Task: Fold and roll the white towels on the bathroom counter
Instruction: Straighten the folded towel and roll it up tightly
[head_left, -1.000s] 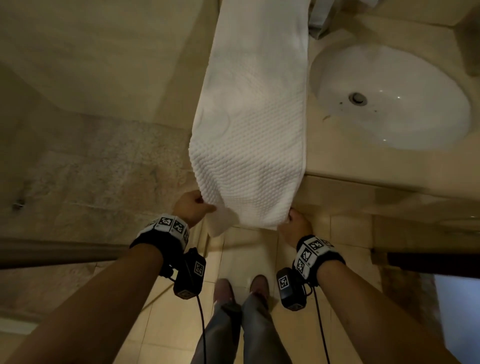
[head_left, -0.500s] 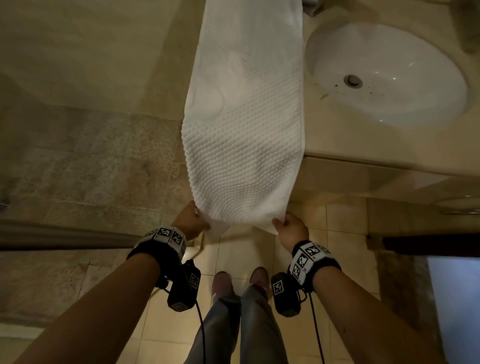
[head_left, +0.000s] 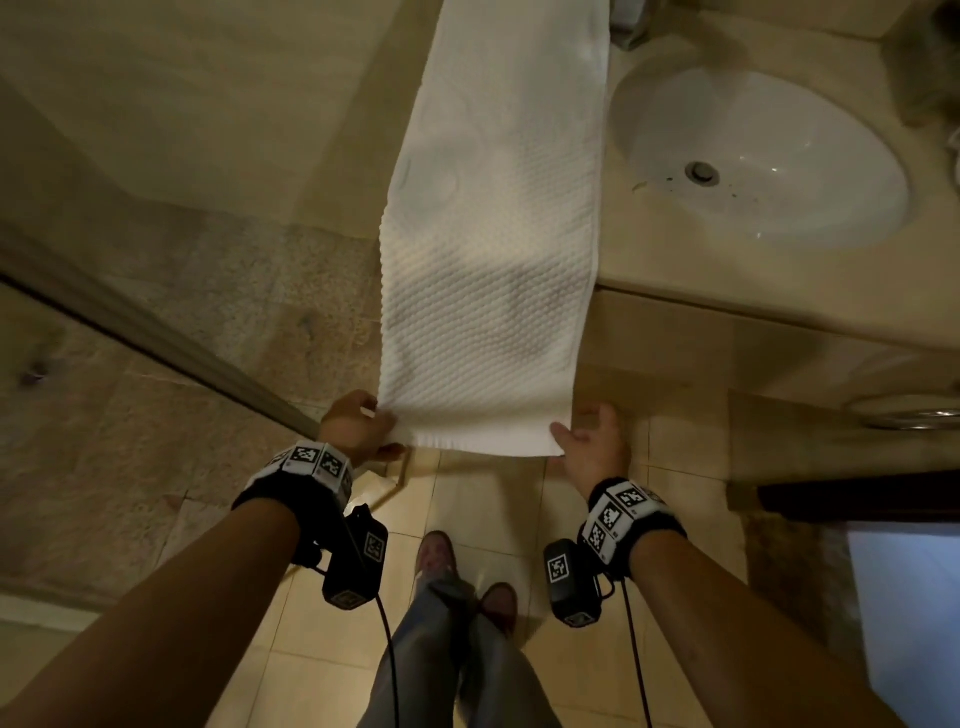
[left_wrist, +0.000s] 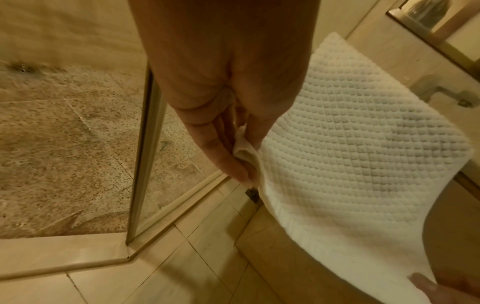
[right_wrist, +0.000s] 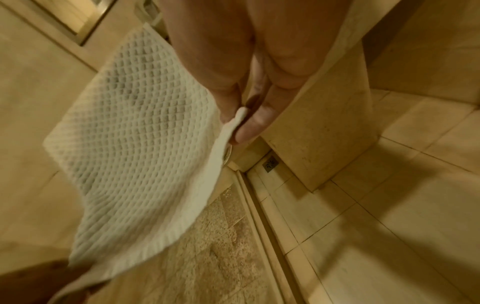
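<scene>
Left hand (head_left: 353, 428) and right hand (head_left: 592, 444) each pinch a towel (head_left: 488, 291) corner. Beyond both grips, the towel stretches onto the worktop (head_left: 675, 270).

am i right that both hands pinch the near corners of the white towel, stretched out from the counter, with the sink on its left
Not quite: the sink lies to the right of the white towel, as the head view shows. The rest holds: the left hand and the right hand each pinch a near corner, and the towel stretches out from the counter.
</scene>
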